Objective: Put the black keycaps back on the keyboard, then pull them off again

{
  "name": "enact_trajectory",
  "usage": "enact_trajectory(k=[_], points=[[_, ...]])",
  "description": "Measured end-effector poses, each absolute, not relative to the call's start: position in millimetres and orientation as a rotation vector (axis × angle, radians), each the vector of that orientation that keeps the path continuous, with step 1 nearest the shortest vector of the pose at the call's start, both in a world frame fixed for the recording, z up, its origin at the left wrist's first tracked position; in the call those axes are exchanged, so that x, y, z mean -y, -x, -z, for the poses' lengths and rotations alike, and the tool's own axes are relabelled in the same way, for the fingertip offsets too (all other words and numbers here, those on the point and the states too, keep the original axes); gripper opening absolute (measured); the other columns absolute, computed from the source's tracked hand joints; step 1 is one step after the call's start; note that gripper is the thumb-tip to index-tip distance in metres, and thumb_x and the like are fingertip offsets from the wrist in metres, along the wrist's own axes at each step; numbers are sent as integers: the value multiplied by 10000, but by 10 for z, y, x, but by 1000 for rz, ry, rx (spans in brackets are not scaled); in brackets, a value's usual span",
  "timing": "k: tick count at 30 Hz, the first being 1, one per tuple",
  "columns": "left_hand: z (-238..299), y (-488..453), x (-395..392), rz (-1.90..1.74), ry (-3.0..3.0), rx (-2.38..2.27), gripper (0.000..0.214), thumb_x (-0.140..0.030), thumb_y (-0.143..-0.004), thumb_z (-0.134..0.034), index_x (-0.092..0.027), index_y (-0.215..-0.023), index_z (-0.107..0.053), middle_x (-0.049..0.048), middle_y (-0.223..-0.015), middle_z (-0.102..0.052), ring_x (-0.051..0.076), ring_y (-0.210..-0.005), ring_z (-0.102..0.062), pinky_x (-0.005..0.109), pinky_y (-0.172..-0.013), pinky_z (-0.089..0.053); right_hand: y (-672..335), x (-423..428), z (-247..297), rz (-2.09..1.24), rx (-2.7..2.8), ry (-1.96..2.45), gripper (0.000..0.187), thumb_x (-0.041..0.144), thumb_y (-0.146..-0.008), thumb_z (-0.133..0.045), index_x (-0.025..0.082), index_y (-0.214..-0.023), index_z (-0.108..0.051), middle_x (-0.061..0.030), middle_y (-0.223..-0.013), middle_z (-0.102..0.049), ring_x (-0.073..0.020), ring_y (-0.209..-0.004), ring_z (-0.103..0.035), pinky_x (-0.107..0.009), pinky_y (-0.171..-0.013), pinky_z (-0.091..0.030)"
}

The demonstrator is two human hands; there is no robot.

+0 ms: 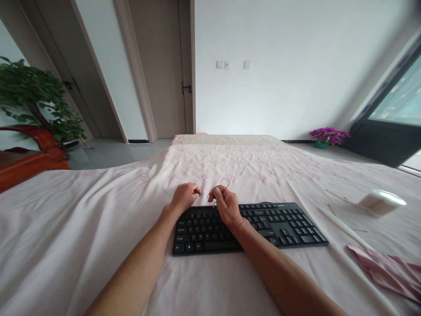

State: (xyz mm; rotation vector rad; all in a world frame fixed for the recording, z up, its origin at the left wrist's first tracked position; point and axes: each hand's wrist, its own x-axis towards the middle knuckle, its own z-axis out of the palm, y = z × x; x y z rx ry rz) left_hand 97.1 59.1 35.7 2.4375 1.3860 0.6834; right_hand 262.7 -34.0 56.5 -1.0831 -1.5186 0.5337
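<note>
A black keyboard (226,245) lies on a pale pink flowered cloth. Above its upper left edge, my left hand (184,195) is closed, with a small black piece, perhaps a keycap, showing at the fingertips. My right hand (226,205) is over the top row of keys, its fingers pinched round a thin bent wire puller (225,181). The wire loop sticks up beyond the knuckles, and its lower ends show under the fingers. Something dark is by the right fingertips, too small to make out. My right hand and wrist hide part of the keys.
To the right lie a clear tub of cotton swabs (378,202), loose swabs, a white stick-like tool (345,228) and a pink cloth (388,270). A red wooden chair (39,145) and a leafy plant (33,87) stand left; purple flowers (329,136) stand by the wall.
</note>
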Motion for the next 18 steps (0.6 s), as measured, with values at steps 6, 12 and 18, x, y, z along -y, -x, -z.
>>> enact_trajectory(k=[6, 12, 18], points=[[-388, -932, -594, -653, -2348, -1337, 277, -227, -719, -631, -238, -987, -703, 27, -929, -730, 181, -870, -651, 257, -788, -450, -2624, 337, -565, -532, 1518, 1076, 365, 415, -958, -392, 174, -776, -597, -2, -650, -617, -99, -526, -461, -221, -555, -381], [-548, -711, -649, -745, -2224, -1192, 300, -379, -794, -563, -211, -996, -708, 44, -1002, -720, 195, -925, -647, 259, -818, -460, -2629, 340, -551, -552, 1512, 1109, 384, 451, -952, -387, 177, -783, -598, -4, -642, -610, -100, -506, -445, -219, -511, -364], [-531, -325, -731, -646, -2190, -1256, 342, -351, -675, -678, -215, -985, -721, 40, -957, -722, 192, -809, -642, 259, -736, -479, -2613, 337, -554, -545, 1511, 1102, 388, 447, -953, -387, 180, -761, -593, -2, -638, -610, -100, -507, -437, -223, -527, -369]])
